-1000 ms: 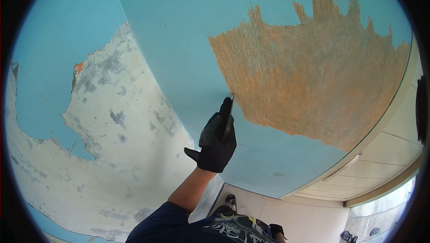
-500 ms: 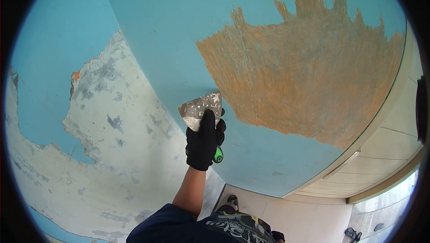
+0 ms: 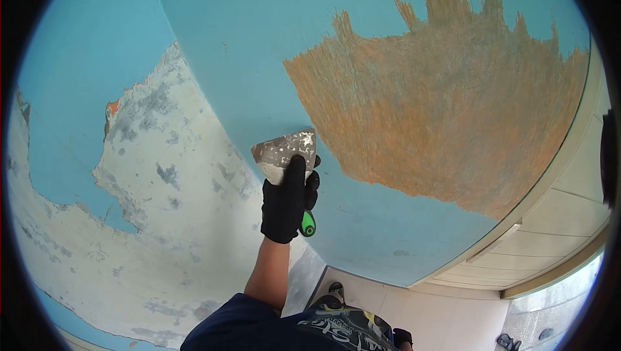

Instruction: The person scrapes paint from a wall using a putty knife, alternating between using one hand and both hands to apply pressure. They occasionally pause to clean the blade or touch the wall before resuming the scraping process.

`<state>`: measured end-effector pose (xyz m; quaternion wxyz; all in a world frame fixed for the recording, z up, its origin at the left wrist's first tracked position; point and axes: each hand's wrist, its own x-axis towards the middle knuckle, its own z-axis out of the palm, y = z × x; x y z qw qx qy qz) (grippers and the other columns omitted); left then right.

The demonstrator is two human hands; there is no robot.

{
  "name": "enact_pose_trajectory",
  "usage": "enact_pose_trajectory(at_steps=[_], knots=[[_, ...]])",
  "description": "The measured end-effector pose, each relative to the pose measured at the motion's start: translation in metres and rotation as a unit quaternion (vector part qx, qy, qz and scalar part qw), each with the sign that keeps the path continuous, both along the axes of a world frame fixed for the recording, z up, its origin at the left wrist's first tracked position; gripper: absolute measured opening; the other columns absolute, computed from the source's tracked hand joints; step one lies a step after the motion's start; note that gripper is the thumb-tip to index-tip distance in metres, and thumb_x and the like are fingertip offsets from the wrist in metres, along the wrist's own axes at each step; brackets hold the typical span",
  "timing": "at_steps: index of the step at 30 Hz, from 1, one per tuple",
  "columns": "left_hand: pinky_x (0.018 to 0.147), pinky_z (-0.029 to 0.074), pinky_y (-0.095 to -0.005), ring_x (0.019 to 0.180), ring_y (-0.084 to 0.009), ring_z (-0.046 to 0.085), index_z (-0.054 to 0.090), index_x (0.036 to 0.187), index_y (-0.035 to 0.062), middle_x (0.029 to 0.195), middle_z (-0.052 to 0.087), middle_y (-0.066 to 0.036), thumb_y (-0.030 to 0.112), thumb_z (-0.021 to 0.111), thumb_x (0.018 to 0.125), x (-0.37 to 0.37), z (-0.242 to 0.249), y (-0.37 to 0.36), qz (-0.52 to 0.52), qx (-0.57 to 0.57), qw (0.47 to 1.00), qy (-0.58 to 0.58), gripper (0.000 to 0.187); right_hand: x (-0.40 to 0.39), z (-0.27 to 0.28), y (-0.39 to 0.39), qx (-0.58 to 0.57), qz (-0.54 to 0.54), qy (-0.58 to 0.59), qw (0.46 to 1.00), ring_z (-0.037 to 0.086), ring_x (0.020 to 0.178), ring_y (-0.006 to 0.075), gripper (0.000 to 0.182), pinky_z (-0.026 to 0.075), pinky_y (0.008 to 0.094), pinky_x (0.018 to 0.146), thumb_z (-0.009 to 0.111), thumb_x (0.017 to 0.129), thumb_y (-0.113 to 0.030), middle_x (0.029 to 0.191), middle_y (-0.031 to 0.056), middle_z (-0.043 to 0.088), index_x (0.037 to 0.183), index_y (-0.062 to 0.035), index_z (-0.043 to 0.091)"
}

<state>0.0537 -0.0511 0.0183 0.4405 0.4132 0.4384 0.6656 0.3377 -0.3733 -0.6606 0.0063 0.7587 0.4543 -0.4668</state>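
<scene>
My left hand [image 3: 284, 205], in a black glove, is wrapped round a putty knife [image 3: 284, 150] with a wide, paint-spotted metal blade and a green-ended handle. The thumb lies along the blade's face. The blade's upper edge is at the blue wall [image 3: 246, 86], beside the left edge of the brown scraped patch [image 3: 420, 111]. Whether it touches the wall is hard to tell. Low at the right of my body, my right hand [image 3: 402, 337] shows only in part, in a black glove; its fingers cannot be made out.
On the left, an adjoining wall has a whitish stripped area [image 3: 168, 176] with ragged blue paint edges. A pale tiled strip [image 3: 550, 221] borders the right side. Below are the floor [image 3: 420, 306], my shoe [image 3: 336, 287] and sandals [image 3: 508, 340] at the lower right.
My left hand and the putty knife have shifted slightly left and up. The scraped patch looks the same.
</scene>
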Motion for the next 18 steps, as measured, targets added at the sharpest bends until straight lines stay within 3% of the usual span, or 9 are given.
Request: enact_pose_trajectory(at_steps=[6, 8, 11, 13, 14, 16, 17, 18], knots=[[0.044, 0.038, -0.0211, 0.053, -0.0065, 0.050, 0.064, 0.101, 0.0034, 0.073, 0.062, -0.003, 0.030, 0.060, 0.097, -0.028, 0.009, 0.008, -0.121, -0.020, 0.990, 0.065, 0.027, 0.008, -0.004, 0.013, 0.035, 0.043, -0.038, 0.998, 0.062, 0.115, 0.0271, 0.041, 0.050, 0.0378, 0.097, 0.056, 0.089, -0.041, 0.125, 0.0096, 0.066, 0.122, -0.0190, 0.067], [0.044, 0.038, -0.0211, 0.052, -0.0064, 0.049, 0.065, 0.093, 0.0060, 0.070, 0.061, -0.002, 0.034, 0.065, 0.095, -0.010, 0.012, 0.017, -0.218, -0.094, 0.961, 0.145, 0.028, 0.014, -0.001, 0.010, 0.042, 0.062, -0.055, 0.996, 0.062, 0.116, 0.0284, 0.042, 0.050, 0.0395, 0.098, 0.057, 0.088, -0.043, 0.126, 0.0101, 0.065, 0.122, -0.0198, 0.067], [0.044, 0.037, -0.0213, 0.050, -0.0069, 0.049, 0.066, 0.092, 0.0050, 0.070, 0.061, -0.002, 0.037, 0.065, 0.095, 0.015, 0.014, 0.001, -0.259, -0.012, 0.946, 0.194, 0.032, 0.022, 0.003, 0.008, 0.056, 0.087, -0.079, 0.991, 0.062, 0.117, 0.0304, 0.045, 0.049, 0.0419, 0.100, 0.058, 0.086, -0.046, 0.127, 0.0110, 0.064, 0.121, -0.0211, 0.067], [0.041, 0.033, -0.0229, 0.048, -0.0079, 0.047, 0.063, 0.098, 0.0016, 0.068, 0.058, -0.004, 0.036, 0.065, 0.094, -0.004, 0.014, -0.012, -0.272, -0.073, 0.957, 0.075, 0.035, 0.005, 0.005, 0.016, 0.078, 0.126, -0.087, 0.985, 0.062, 0.116, 0.0287, 0.043, 0.050, 0.0399, 0.099, 0.058, 0.087, -0.043, 0.126, 0.0101, 0.065, 0.122, -0.0195, 0.067], [0.041, 0.033, -0.0229, 0.048, -0.0079, 0.047, 0.063, 0.098, 0.0016, 0.068, 0.058, -0.004, 0.036, 0.065, 0.094, -0.008, 0.013, -0.012, -0.274, -0.075, 0.956, 0.079, 0.035, -0.004, 0.005, 0.012, 0.094, 0.164, -0.100, 0.977, 0.062, 0.115, 0.0269, 0.040, 0.051, 0.0379, 0.098, 0.058, 0.089, -0.040, 0.125, 0.0093, 0.066, 0.122, -0.0180, 0.067], [0.040, 0.031, -0.0226, 0.045, -0.0083, 0.044, 0.061, 0.101, 0.0007, 0.068, 0.057, -0.005, 0.038, 0.061, 0.096, -0.019, 0.004, -0.015, -0.169, -0.028, 0.984, -0.049, 0.038, -0.011, 0.010, -0.007, 0.118, 0.248, -0.130, 0.953, 0.063, 0.113, 0.0235, 0.036, 0.052, 0.0340, 0.096, 0.059, 0.092, -0.033, 0.122, 0.0075, 0.067, 0.122, -0.0150, 0.067], [0.043, 0.038, -0.0200, 0.059, -0.0075, 0.054, 0.058, 0.110, -0.0001, 0.087, 0.066, -0.008, 0.031, 0.059, 0.098, -0.029, 0.003, -0.015, -0.180, -0.044, 0.980, -0.074, 0.033, -0.012, 0.012, -0.011, 0.132, 0.291, -0.146, 0.936, 0.063, 0.112, 0.0217, 0.033, 0.052, 0.0320, 0.095, 0.059, 0.094, -0.029, 0.120, 0.0067, 0.068, 0.122, -0.0134, 0.067], [0.043, 0.038, -0.0200, 0.059, -0.0075, 0.054, 0.058, 0.110, -0.0001, 0.087, 0.066, -0.008, 0.031, 0.059, 0.098, -0.033, 0.000, -0.014, -0.179, -0.043, 0.980, -0.076, 0.033, -0.013, 0.014, -0.012, 0.147, 0.332, -0.163, 0.917, 0.063, 0.111, 0.0200, 0.031, 0.053, 0.0301, 0.094, 0.059, 0.096, -0.026, 0.119, 0.0058, 0.069, 0.122, -0.0119, 0.067]])
